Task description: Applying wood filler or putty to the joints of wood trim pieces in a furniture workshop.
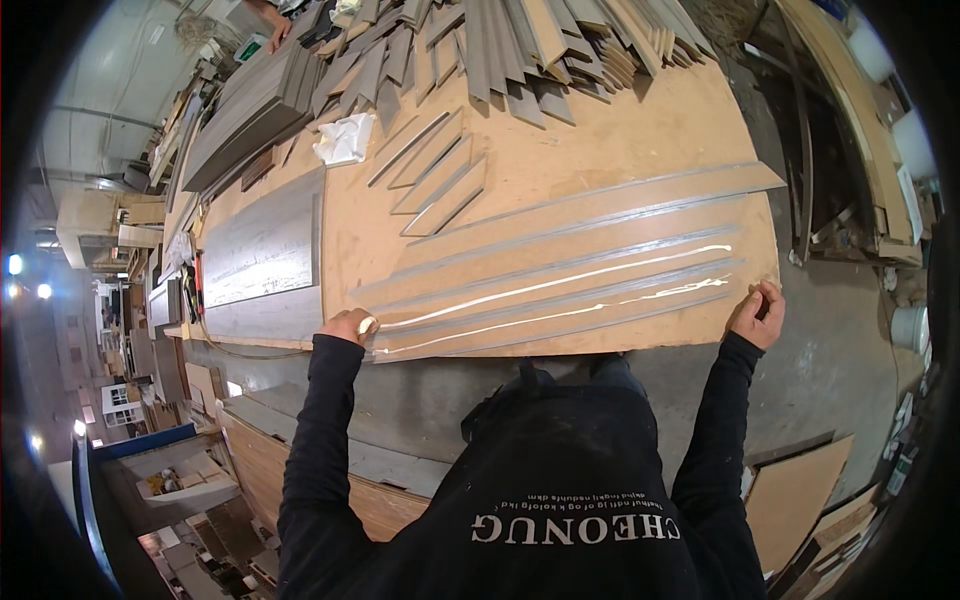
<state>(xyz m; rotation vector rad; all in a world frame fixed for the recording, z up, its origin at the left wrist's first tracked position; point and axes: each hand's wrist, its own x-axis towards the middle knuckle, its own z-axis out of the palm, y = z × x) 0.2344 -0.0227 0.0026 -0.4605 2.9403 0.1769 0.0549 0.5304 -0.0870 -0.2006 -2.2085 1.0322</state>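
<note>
Long tan strips (560,287) with grey edges lie side by side along the near side of a tan worktable (690,120). Two uneven white glue-like beads (560,283) run lengthwise over the nearest strips. At their left ends, my left hand (345,326) is closed, with a small cream-coloured piece (369,325) by its fingertips; I cannot make out what it is. My right hand (759,316) is at the table's near right corner, just past the strips' right ends. Its fingers are curled toward the thumb, and whatever they may hold is hidden.
Short grey-edged pieces (440,180) lie mid-table, beside a crumpled white sheet (344,139). Grey panels (262,245) rest at left. A heap of grey and tan strips (510,50) covers the far side. Another person's hand (275,28) shows at far left. Boards (800,490) lean at lower right.
</note>
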